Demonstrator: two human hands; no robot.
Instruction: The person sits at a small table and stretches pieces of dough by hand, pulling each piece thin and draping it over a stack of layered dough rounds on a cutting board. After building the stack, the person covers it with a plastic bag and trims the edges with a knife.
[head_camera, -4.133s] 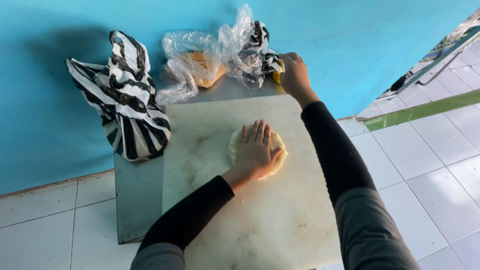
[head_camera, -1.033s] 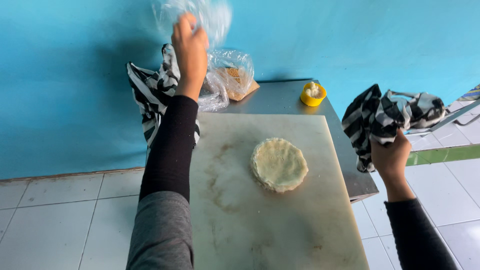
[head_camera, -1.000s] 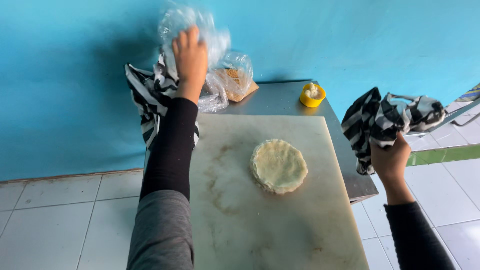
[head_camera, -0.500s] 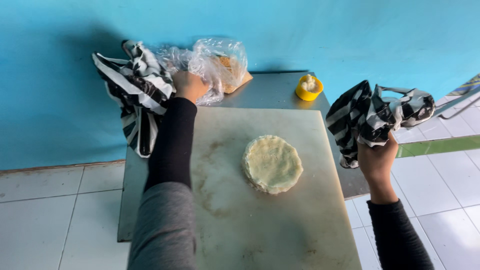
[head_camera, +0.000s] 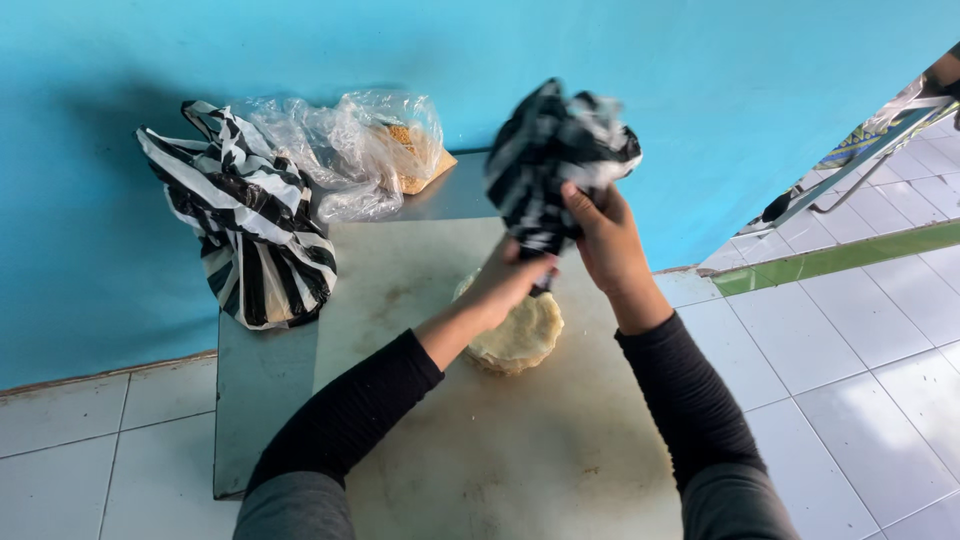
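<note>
Seen from above, two arms in dark sleeves reach forward over a pale, smudged board that lies on a grey metal surface. White floor tiles show on both sides.

A little farther out, a flat round of dough rests on the board, directly below the hands and partly hidden by the left wrist.

Above the dough, both hands meet on a black-and-white striped bag, blurred as if moving. The left hand comes up from below, its fingers closed on the bag's lower end. The right hand is beside it to the right, fingers curled around the bag's side. The bag stands roughly upright, its long axis running up and away from the fingers, its bulk above and beyond both hands. The hands are about equally close to it, both touching.

Farther back on the left, a second striped bag hangs over the surface edge. Just beside it lies a crumpled clear bag with something tan inside. Behind everything is a turquoise wall.
</note>
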